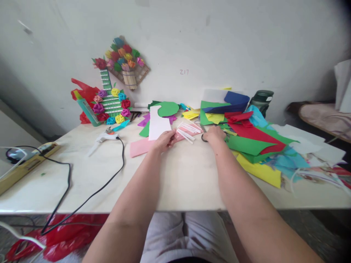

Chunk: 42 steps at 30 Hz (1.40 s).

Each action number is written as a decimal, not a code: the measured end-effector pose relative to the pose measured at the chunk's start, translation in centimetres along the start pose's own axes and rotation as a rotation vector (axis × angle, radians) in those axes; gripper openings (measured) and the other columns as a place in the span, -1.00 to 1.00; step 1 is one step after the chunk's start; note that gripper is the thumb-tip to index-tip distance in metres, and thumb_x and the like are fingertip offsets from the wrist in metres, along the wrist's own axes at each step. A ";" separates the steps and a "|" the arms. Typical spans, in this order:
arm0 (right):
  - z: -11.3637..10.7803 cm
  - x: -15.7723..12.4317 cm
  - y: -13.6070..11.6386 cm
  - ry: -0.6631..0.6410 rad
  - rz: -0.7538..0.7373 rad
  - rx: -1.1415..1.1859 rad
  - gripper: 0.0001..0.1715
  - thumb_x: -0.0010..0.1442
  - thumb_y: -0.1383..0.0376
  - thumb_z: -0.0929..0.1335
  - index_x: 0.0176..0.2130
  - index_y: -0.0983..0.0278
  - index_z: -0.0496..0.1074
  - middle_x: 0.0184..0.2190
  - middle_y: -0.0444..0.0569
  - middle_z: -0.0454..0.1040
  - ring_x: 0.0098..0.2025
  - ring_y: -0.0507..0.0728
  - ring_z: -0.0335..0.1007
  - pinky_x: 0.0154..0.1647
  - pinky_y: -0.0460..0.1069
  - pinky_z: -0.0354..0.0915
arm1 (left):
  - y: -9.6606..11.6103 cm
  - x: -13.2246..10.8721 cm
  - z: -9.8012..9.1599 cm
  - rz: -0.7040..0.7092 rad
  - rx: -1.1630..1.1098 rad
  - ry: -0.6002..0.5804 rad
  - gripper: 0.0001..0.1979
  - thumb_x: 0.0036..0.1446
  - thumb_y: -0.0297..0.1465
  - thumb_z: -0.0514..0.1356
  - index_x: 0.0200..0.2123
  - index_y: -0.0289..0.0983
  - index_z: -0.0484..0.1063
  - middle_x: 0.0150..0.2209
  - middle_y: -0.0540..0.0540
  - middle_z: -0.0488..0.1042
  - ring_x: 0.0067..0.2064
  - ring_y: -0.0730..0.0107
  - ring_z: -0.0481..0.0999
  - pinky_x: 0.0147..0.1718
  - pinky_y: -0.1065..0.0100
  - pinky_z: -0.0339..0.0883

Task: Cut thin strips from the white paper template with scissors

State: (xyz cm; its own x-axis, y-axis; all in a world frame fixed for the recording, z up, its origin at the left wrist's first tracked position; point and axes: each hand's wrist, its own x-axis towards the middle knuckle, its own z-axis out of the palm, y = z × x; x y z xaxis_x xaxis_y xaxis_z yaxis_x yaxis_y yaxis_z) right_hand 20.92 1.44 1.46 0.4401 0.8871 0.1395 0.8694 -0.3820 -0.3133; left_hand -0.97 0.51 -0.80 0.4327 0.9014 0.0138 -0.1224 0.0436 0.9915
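My left hand [165,140] is closed, its fingertips pinched together at the left end of a bundle of thin white strips [189,129]. What lies between those fingers is too small to make out. The strips rest over pink paper at the middle of the table. A little to the right, my right hand [215,134] closes on a pair of scissors; one dark handle loop [204,138] shows beside the fingers, and most of the rest is covered. A white sheet [159,126] and a pink sheet [140,147] lie left of my left hand.
Coloured paper sheets [246,145] pile up at the right, before a dark green bottle [261,102]. On the left are a white glue gun [105,137] with a black cord, a power strip [29,164] and a paper-flower guitar [111,104]. A flower basket [128,78] hangs behind.
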 end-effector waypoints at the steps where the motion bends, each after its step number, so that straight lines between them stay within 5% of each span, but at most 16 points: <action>1: -0.1 -0.1 -0.2 0.032 -0.034 0.005 -0.53 0.06 0.21 0.35 -0.06 0.42 0.46 0.01 0.34 0.35 0.04 0.35 0.32 -0.10 0.12 0.29 | 0.0 0.0 0.0 -0.008 0.001 0.008 -0.59 0.05 -0.02 0.10 -0.53 -0.26 0.22 -0.76 0.12 0.04 -0.72 0.62 -0.08 -0.75 0.50 -0.23; 4: -0.3 -0.6 -1.2 0.024 -0.227 0.165 -0.61 0.18 0.15 0.24 -0.23 0.37 0.52 -0.18 0.23 0.49 -0.11 0.26 0.41 -0.20 0.04 0.30 | 0.2 -0.1 0.2 -0.009 0.010 0.048 -0.59 0.06 -0.03 0.10 -0.52 -0.27 0.24 -0.76 0.11 0.06 -0.73 0.62 -0.08 -0.75 0.50 -0.23; 9: 1.0 -2.0 -3.5 -0.540 -0.637 0.655 -0.43 0.24 0.00 0.15 -0.42 0.38 0.42 -0.59 -0.01 0.44 -0.65 -0.03 0.25 -0.59 -0.12 0.18 | 0.3 -0.2 0.3 0.010 0.000 0.096 -0.60 0.04 -0.03 0.11 -0.52 -0.27 0.26 -0.77 0.12 0.05 -0.73 0.62 -0.07 -0.74 0.49 -0.22; 11: 1.7 -2.7 -4.1 -0.594 -0.729 0.731 -0.52 0.21 0.03 0.20 -0.43 0.36 0.40 -0.64 -0.09 0.39 -0.69 -0.06 0.18 -0.65 -0.15 0.12 | 0.2 -0.2 0.4 0.022 0.003 0.091 -0.59 0.02 -0.03 0.13 -0.54 -0.27 0.24 -0.76 0.12 0.04 -0.73 0.62 -0.06 -0.73 0.48 -0.22; 16: 1.8 -3.7 -4.5 -0.461 -0.735 0.791 -0.63 0.13 0.18 0.30 -0.61 0.32 0.27 -0.75 -0.21 0.24 -0.73 -0.11 0.08 -0.71 -0.18 0.02 | 0.2 0.0 0.4 0.050 0.044 0.164 -0.57 0.00 -0.01 0.14 -0.56 -0.28 0.24 -0.76 0.11 0.07 -0.73 0.62 -0.02 -0.73 0.47 -0.22; 23: 0.2 -3.5 -3.4 -0.874 -0.710 0.811 -0.30 0.08 -0.16 0.23 -0.71 0.35 0.29 -0.82 -0.11 0.25 -0.78 -0.09 0.07 -0.76 -0.15 -0.04 | 0.4 -0.2 0.0 0.124 0.023 0.278 -0.54 0.01 0.03 0.11 -0.48 -0.29 0.31 -0.74 0.13 0.05 -0.72 0.62 -0.05 -0.72 0.48 -0.21; 28: 0.9 -3.2 -3.9 -0.585 -0.431 1.080 -0.45 0.06 -0.13 0.29 -0.47 0.32 0.35 -0.76 -0.17 0.31 -0.78 -0.09 0.10 -0.79 -0.16 -0.04 | 0.4 -0.4 0.3 0.186 0.141 0.112 -0.54 -0.01 0.00 0.15 -0.46 -0.33 0.38 -0.75 0.14 0.02 -0.70 0.62 -0.04 -0.71 0.47 -0.18; 32: 1.3 -3.1 -4.2 -0.453 -0.409 1.300 -0.64 -0.03 0.09 0.43 -0.46 0.33 0.36 -0.72 -0.20 0.33 -0.73 -0.10 0.12 -0.75 -0.18 0.02 | 0.4 -0.5 0.6 0.135 0.247 0.011 -0.54 -0.06 -0.03 0.21 -0.44 -0.38 0.45 -0.74 0.13 0.05 -0.69 0.63 0.00 -0.69 0.47 -0.12; 38: 1.6 -2.6 -4.2 -0.395 -0.338 1.392 -0.80 -0.06 0.29 0.43 -0.52 0.34 0.35 -0.69 -0.18 0.38 -0.71 -0.10 0.18 -0.72 -0.18 0.10 | 0.7 -0.2 -0.2 0.064 -0.113 0.310 -0.54 -0.01 -0.02 0.15 -0.40 -0.36 0.43 -0.66 0.03 0.28 -0.69 0.62 0.12 -0.66 0.47 0.05; 42: 1.6 -2.6 -4.3 -0.399 -0.288 1.409 -0.84 -0.06 0.33 0.43 -0.50 0.34 0.35 -0.68 -0.19 0.39 -0.70 -0.10 0.17 -0.72 -0.18 0.11 | 0.4 0.1 -0.8 0.154 -0.218 0.313 -0.72 -0.06 -0.25 0.28 -0.42 -0.38 0.43 -0.61 0.00 0.35 -0.63 0.64 0.23 -0.62 0.53 0.10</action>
State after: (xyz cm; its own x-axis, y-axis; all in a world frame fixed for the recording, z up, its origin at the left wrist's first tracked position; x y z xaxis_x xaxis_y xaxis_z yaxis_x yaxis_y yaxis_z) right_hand 15.73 1.20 0.95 0.0041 0.9861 0.1659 -0.1143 0.1653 -0.9796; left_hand -1.67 1.00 -0.51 0.1062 0.9906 0.0865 -0.3653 -0.0420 0.9299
